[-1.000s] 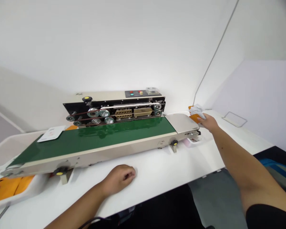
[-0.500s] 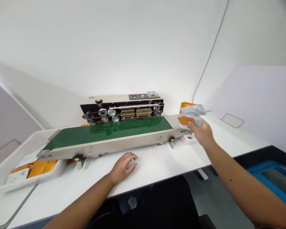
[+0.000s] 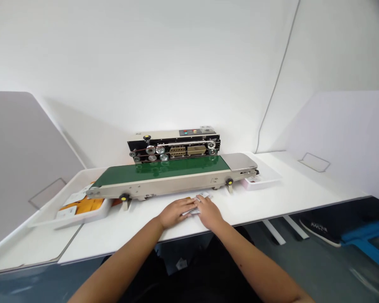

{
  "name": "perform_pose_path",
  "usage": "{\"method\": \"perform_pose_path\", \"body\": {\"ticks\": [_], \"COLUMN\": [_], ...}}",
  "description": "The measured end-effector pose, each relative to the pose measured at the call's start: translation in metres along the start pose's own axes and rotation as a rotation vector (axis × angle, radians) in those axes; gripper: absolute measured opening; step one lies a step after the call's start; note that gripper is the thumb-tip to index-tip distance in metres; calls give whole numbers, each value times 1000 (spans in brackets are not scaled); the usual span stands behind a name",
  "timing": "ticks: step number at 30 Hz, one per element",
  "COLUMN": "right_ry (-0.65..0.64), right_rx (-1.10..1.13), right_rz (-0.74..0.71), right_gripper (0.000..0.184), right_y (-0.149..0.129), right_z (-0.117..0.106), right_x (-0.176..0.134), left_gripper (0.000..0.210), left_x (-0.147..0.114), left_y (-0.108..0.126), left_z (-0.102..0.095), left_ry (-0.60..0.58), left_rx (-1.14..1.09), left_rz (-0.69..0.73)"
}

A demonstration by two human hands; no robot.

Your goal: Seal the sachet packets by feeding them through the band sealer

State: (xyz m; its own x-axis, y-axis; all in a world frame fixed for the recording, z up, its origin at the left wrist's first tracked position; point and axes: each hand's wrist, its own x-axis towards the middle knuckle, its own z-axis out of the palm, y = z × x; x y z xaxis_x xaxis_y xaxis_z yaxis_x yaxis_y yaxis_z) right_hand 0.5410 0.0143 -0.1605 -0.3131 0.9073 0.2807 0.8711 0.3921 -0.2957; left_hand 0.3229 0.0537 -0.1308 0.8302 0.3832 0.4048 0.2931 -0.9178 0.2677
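Observation:
My two hands meet low over the white table in front of the sealing machine. Between them is a small silver-white and orange packet (image 3: 195,211), mostly covered by the fingers. My left hand (image 3: 173,212) grips its left side, fingers bent over the top. My right hand (image 3: 210,213) holds the right side, fingertips close to those of the left. A bit of the packet's pale end shows beyond the right fingers. Behind the hands stands the band sealer (image 3: 177,145), with rollers and a green conveyor belt (image 3: 164,168).
At the left, a white bin (image 3: 94,214) holds several orange packets (image 3: 86,206) and white cards. A shallow white tray (image 3: 262,183) sits under the conveyor's right end. Grey side panels flank the table (image 3: 303,181). Below right are a shoe (image 3: 320,231) and a blue stool (image 3: 363,235).
My right hand has brought the packet from beside the conveyor's right end down to the table's front. My left hand, empty before, has closed on it too. The view has shifted left.

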Motion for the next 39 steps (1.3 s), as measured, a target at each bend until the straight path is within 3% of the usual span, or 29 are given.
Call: {"method": "perform_pose_path", "body": {"ticks": [8,14,20,25,30,33,39], "right_ry": [27,60,64,109,224,241,251], "right_rx": [82,63,42,111,153,136,171], "right_rz": [18,20,54,66,79,63,38], "right_gripper": [75,72,67,64,48,43,45], "right_y": [0,-3,0,5,7,7,9], "right_z": [1,-3,0,5,6,4,2], "right_x": [-9,-15,-14,-18,-23,-23,-19], "left_gripper": [38,63,47,41,29,30,46], "left_x": [-7,-11,-12,-17,-20,-19,-23], "left_y": [-7,-7,-15,-22,-29,-28,-26], "left_z": [13,8,19,20,20,20,21], "left_ry": [98,3,71,132,154,149,173], "left_rx": [-105,-119,-29,-8,7,68,133], "left_rz": [-123,-157,-343,-350,-274,-283,-463]}}
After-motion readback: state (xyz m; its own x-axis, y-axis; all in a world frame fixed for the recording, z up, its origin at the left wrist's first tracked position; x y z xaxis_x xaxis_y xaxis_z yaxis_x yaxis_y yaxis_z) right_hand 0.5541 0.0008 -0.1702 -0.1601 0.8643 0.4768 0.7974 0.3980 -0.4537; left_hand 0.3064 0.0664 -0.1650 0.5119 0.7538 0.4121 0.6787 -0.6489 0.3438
